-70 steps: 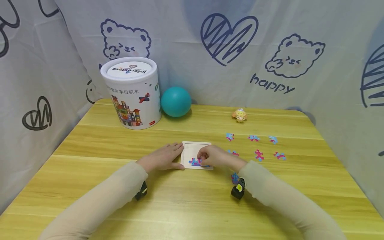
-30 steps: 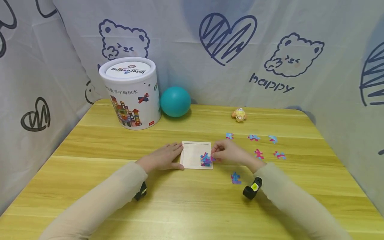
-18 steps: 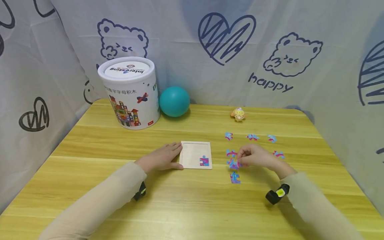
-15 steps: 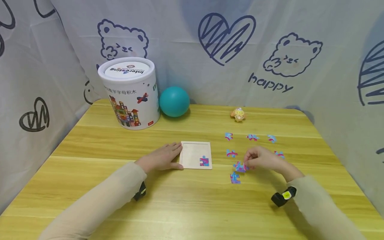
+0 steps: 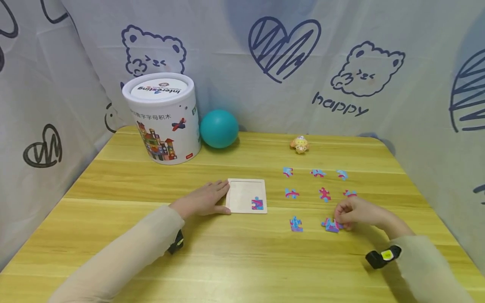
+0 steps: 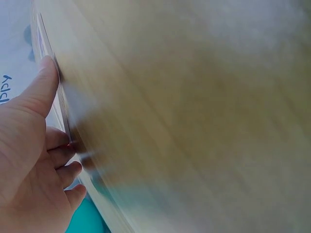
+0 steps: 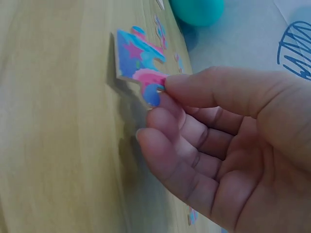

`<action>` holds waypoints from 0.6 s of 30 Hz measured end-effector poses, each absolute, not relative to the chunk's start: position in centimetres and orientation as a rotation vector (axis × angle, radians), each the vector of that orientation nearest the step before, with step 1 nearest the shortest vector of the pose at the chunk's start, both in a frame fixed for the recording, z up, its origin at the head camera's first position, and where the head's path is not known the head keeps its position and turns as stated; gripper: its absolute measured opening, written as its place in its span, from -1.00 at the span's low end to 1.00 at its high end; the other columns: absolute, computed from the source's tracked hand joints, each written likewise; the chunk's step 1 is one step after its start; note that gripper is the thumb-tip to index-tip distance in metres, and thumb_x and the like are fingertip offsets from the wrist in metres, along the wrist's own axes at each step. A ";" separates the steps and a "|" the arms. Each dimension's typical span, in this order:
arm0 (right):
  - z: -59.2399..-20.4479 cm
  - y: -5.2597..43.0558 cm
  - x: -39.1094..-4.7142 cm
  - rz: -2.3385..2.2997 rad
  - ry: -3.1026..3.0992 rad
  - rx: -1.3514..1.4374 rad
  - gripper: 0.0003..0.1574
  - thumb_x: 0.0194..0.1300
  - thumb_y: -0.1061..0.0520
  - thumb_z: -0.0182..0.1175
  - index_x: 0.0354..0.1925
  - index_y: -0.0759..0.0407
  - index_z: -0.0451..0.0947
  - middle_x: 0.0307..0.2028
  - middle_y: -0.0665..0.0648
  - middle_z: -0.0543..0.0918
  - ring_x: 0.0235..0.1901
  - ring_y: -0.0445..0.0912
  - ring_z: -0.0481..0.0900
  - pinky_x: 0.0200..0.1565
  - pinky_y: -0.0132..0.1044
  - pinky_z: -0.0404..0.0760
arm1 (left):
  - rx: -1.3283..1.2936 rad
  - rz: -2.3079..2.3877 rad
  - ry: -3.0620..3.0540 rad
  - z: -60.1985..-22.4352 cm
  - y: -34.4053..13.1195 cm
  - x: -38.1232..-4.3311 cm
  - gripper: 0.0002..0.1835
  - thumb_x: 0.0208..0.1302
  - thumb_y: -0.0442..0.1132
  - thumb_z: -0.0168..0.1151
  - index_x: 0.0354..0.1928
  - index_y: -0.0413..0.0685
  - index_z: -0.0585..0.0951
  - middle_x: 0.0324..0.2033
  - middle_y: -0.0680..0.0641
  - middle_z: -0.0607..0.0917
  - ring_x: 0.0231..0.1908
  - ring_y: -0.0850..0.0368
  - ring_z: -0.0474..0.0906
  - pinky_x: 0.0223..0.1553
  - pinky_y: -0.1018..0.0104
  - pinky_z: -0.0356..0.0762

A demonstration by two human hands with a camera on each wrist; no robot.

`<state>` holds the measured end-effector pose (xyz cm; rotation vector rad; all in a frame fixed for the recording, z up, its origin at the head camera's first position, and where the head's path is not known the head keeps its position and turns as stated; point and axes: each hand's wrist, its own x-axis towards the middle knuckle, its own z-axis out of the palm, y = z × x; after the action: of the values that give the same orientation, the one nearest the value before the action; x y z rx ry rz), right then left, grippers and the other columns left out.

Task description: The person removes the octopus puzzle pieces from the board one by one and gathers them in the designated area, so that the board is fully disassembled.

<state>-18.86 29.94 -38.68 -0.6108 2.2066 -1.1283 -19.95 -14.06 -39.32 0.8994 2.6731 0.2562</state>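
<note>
Between thumb and finger, my right hand [image 5: 360,213] pinches a blue, pink and purple puzzle piece [image 7: 139,60], low over the table beside the loose pieces; the right wrist view shows a pink star on it. My left hand [image 5: 202,200] lies flat at the left edge of a square wooden puzzle tray [image 5: 242,180], its thumb and fingertips touching the frame. One puzzle piece [image 5: 257,204] sits in the tray's lower right corner. Right of the tray lie several loose puzzle pieces in rows, among them a red-and-blue piece [image 5: 324,194] and a blue-purple piece [image 5: 296,224].
At the back left stands a large white bucket [image 5: 163,122] with a lid, touching or close to a teal ball [image 5: 219,128]. A small orange and yellow toy figure [image 5: 299,144] sits at the back right. Printed cloth [image 5: 227,63] hangs behind the wooden table [image 5: 197,261].
My right hand has lifted the puzzle piece out of the tray and carried it rightward and nearer to me, past the loose pieces. The left hand stays on the tray's edge.
</note>
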 end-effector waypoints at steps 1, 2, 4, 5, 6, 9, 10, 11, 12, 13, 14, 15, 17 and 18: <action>-38.7 30.1 -18.8 -1.132 2.195 -0.617 -0.89 0.19 0.36 0.09 -0.43 0.45 0.49 -0.58 0.12 0.50 -0.60 -0.19 0.44 -0.54 -0.37 0.50 | 0.901 0.257 2.672 -39.3 -14.0 -19.9 -0.10 0.25 0.19 0.05 0.37 -0.34 0.05 0.37 -0.26 0.01 0.34 -0.15 -0.11 0.31 0.03 -0.16; -38.6 30.2 -18.8 -1.130 2.188 -0.620 -0.88 0.18 0.37 0.08 -0.43 0.46 0.48 -0.59 0.11 0.49 -0.61 -0.20 0.43 -0.55 -0.38 0.49 | 0.898 0.259 2.672 -39.3 -14.0 -19.9 -0.10 0.25 0.19 0.05 0.37 -0.34 0.05 0.37 -0.26 0.01 0.34 -0.15 -0.10 0.31 0.03 -0.15; -38.6 30.3 -18.7 -1.121 2.184 -0.616 -0.87 0.19 0.36 0.09 -0.44 0.47 0.48 -0.61 0.10 0.48 -0.61 -0.20 0.43 -0.56 -0.39 0.49 | 0.889 0.252 2.670 -39.3 -14.0 -19.9 -0.10 0.25 0.20 0.04 0.37 -0.32 0.04 0.37 -0.25 0.00 0.35 -0.14 -0.11 0.31 0.05 -0.16; -38.6 30.4 -18.7 -1.107 2.191 -0.610 -0.87 0.19 0.35 0.10 -0.43 0.46 0.49 -0.61 0.11 0.48 -0.61 -0.20 0.43 -0.55 -0.38 0.50 | 0.886 0.253 2.669 -39.3 -14.0 -20.0 -0.10 0.25 0.20 0.04 0.38 -0.32 0.04 0.37 -0.24 0.00 0.35 -0.14 -0.12 0.31 0.05 -0.16; -38.6 30.4 -18.8 -1.094 2.194 -0.600 -0.87 0.19 0.34 0.10 -0.43 0.45 0.49 -0.60 0.11 0.48 -0.61 -0.20 0.44 -0.55 -0.38 0.51 | 0.885 0.253 2.669 -39.3 -14.0 -20.0 -0.10 0.25 0.21 0.03 0.38 -0.31 0.04 0.37 -0.24 0.00 0.35 -0.13 -0.12 0.31 0.05 -0.16; -38.7 30.5 -18.8 -1.077 2.201 -0.569 -0.88 0.20 0.34 0.10 -0.42 0.45 0.48 -0.59 0.11 0.48 -0.60 -0.19 0.44 -0.54 -0.37 0.52 | 0.877 0.254 2.664 -39.3 -14.0 -20.1 -0.10 0.25 0.22 0.02 0.38 -0.29 0.03 0.37 -0.22 -0.01 0.35 -0.12 -0.13 0.31 0.06 -0.17; -38.8 30.5 -18.8 -1.077 2.199 -0.559 -0.87 0.20 0.34 0.10 -0.41 0.45 0.48 -0.58 0.11 0.48 -0.59 -0.19 0.44 -0.53 -0.37 0.52 | 0.878 0.256 2.664 -39.3 -14.0 -20.1 -0.10 0.25 0.21 0.02 0.38 -0.29 0.03 0.37 -0.22 -0.01 0.35 -0.12 -0.13 0.31 0.06 -0.17; -38.8 30.6 -18.8 -1.079 2.196 -0.553 -0.87 0.21 0.34 0.09 -0.41 0.46 0.48 -0.58 0.11 0.48 -0.59 -0.19 0.43 -0.53 -0.37 0.52 | 0.879 0.260 2.663 -39.3 -14.0 -20.1 -0.10 0.25 0.21 0.02 0.38 -0.29 0.03 0.37 -0.23 -0.01 0.35 -0.12 -0.13 0.31 0.06 -0.17; -38.8 30.6 -18.9 -1.084 2.190 -0.546 -0.87 0.21 0.34 0.09 -0.41 0.47 0.48 -0.58 0.11 0.48 -0.59 -0.19 0.43 -0.53 -0.37 0.52 | 0.879 0.262 2.663 -39.3 -13.9 -20.1 -0.10 0.25 0.21 0.03 0.38 -0.30 0.03 0.37 -0.23 0.00 0.35 -0.12 -0.12 0.31 0.05 -0.16; -38.8 30.6 -18.9 -1.092 2.183 -0.542 -0.87 0.21 0.34 0.09 -0.40 0.47 0.47 -0.57 0.11 0.48 -0.59 -0.19 0.43 -0.53 -0.36 0.52 | 0.877 0.262 2.663 -39.3 -13.9 -20.1 -0.10 0.25 0.21 0.03 0.38 -0.30 0.03 0.37 -0.23 0.00 0.35 -0.12 -0.12 0.31 0.05 -0.16; -38.8 30.6 -18.9 -1.099 2.174 -0.538 -0.86 0.22 0.34 0.09 -0.40 0.47 0.47 -0.57 0.10 0.48 -0.59 -0.19 0.43 -0.53 -0.36 0.52 | 0.874 0.260 2.662 -39.3 -13.9 -20.0 -0.10 0.24 0.21 0.03 0.38 -0.29 0.03 0.38 -0.22 -0.01 0.35 -0.12 -0.13 0.31 0.06 -0.16; -38.8 30.6 -19.0 -1.099 2.171 -0.537 -0.86 0.22 0.34 0.09 -0.40 0.48 0.47 -0.57 0.11 0.48 -0.59 -0.19 0.43 -0.53 -0.36 0.52 | 0.870 0.258 2.661 -39.2 -13.9 -20.0 -0.10 0.24 0.21 0.03 0.38 -0.29 0.03 0.38 -0.22 -0.01 0.35 -0.12 -0.13 0.31 0.06 -0.17; -38.7 30.5 -19.1 -1.095 2.171 -0.548 -0.85 0.23 0.33 0.09 -0.39 0.48 0.47 -0.57 0.11 0.48 -0.59 -0.18 0.43 -0.53 -0.36 0.52 | 0.872 0.260 2.662 -39.2 -14.0 -20.0 -0.10 0.24 0.21 0.03 0.38 -0.31 0.04 0.37 -0.23 0.00 0.35 -0.13 -0.12 0.31 0.05 -0.16; -38.6 30.5 -19.2 -1.094 2.176 -0.554 -0.85 0.23 0.33 0.09 -0.39 0.48 0.47 -0.57 0.12 0.49 -0.59 -0.18 0.43 -0.53 -0.35 0.52 | 0.873 0.261 2.662 -39.2 -14.0 -19.9 -0.10 0.24 0.20 0.04 0.38 -0.31 0.04 0.37 -0.24 0.00 0.35 -0.13 -0.12 0.31 0.05 -0.16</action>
<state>-19.22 30.49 -38.56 -0.5537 2.1757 -1.0942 -19.94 -13.98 -39.17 0.8726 2.6618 0.2610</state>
